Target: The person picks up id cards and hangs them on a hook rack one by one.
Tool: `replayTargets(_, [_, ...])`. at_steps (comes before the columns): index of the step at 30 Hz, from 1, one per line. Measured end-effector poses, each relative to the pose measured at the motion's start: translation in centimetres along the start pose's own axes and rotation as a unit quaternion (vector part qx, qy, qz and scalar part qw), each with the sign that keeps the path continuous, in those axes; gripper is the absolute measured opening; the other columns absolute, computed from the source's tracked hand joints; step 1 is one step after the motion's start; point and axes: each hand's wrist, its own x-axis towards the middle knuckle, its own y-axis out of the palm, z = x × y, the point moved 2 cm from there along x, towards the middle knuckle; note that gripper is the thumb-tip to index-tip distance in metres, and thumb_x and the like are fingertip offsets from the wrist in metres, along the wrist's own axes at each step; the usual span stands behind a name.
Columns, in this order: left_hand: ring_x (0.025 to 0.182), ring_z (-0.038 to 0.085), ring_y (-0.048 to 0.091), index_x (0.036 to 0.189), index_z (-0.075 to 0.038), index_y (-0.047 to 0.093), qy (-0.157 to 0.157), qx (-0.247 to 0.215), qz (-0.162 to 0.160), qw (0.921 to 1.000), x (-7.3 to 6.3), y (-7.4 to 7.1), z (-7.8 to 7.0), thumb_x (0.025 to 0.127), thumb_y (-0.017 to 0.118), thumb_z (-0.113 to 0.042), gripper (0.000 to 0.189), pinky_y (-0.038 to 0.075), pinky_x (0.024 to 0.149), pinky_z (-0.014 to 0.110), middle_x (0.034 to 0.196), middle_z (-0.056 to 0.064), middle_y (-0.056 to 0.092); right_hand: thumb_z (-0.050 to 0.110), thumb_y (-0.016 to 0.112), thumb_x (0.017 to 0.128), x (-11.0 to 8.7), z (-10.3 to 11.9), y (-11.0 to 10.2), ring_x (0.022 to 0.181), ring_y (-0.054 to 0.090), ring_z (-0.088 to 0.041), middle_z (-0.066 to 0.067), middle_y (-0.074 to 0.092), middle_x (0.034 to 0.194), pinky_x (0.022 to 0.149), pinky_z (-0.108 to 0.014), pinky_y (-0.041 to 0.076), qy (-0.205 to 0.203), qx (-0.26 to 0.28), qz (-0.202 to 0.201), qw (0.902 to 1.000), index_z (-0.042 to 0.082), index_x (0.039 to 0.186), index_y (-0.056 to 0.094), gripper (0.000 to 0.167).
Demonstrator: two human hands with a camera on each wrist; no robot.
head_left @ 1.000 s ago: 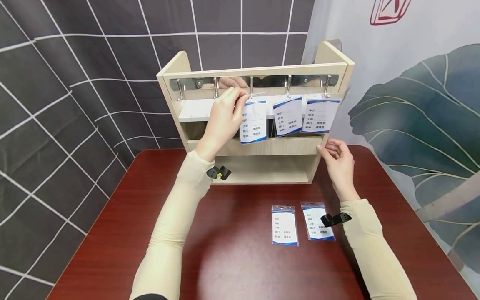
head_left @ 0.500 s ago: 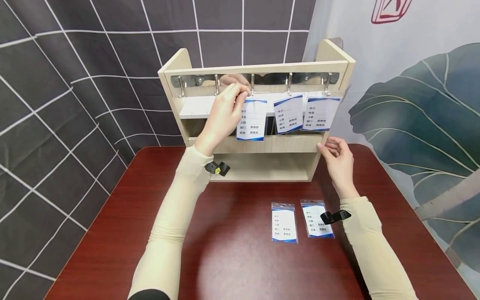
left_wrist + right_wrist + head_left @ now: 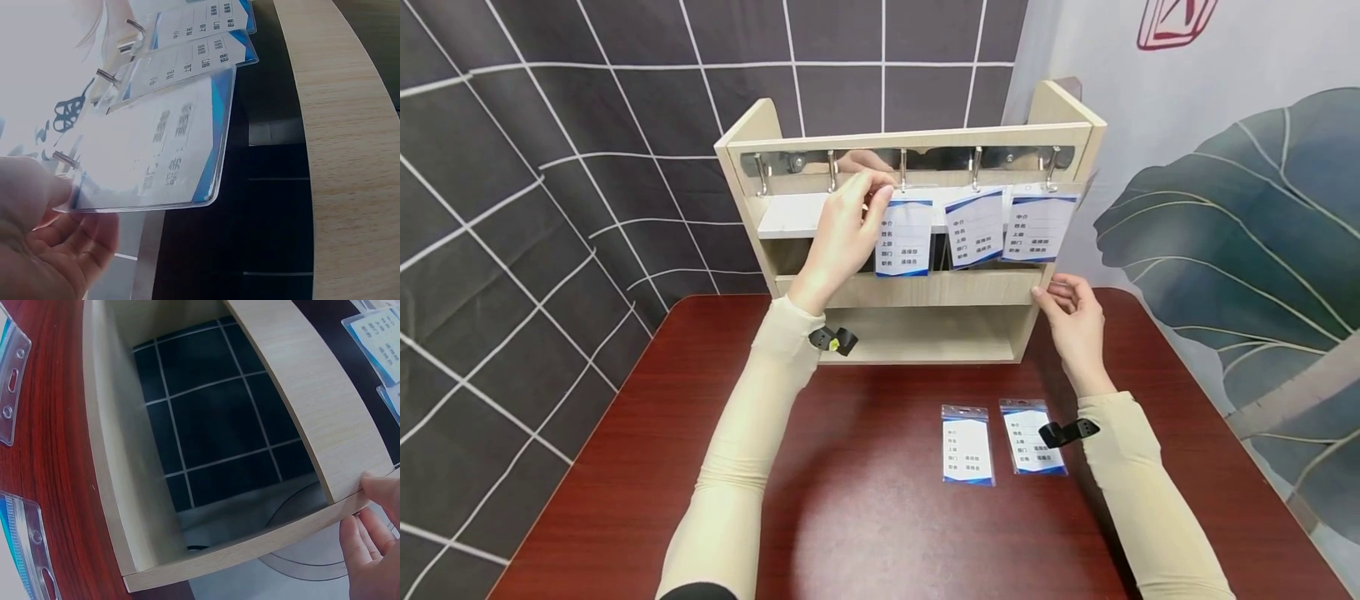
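My left hand pinches the top left corner of a clear badge holder with a white and blue card, at the middle hook of the wooden rack. In the left wrist view, that badge holder overlaps a metal hook at its top edge. Two more badge holders, a tilted one and one at the far right, hang from the hooks beside it. My right hand grips the rack's right side panel, with the thumb in front and fingers behind.
Two badge holders lie on the red-brown table, one in front of the rack and another partly under the right wrist's black strap. Two hooks on the left, the outer one included, carry nothing. A dark tiled backdrop stands behind.
The pinched badge holder has swung from a slight tilt to nearly straight and shifted a little left. The left hand moved slightly with it; the right hand keeps its hold.
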Motion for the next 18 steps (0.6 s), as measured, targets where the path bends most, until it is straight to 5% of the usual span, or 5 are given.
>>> replayTargets(18, [0.09,0.02,0.063,0.118,0.004,0.061,-0.047,-0.056,-0.008,0.9973,-2.4,0.6,1.6,0.101,0.063,-0.017,0.027,0.054,0.079,0.03,0.098,0.013,0.065,0.007,0.071,0.094,-0.1,0.1,-0.1,0.093,0.059,-0.004,0.005,0.061,0.101,0.082,-0.013,0.047,-0.009,0.0,0.004,0.9999,0.0,0.12,0.06,0.03])
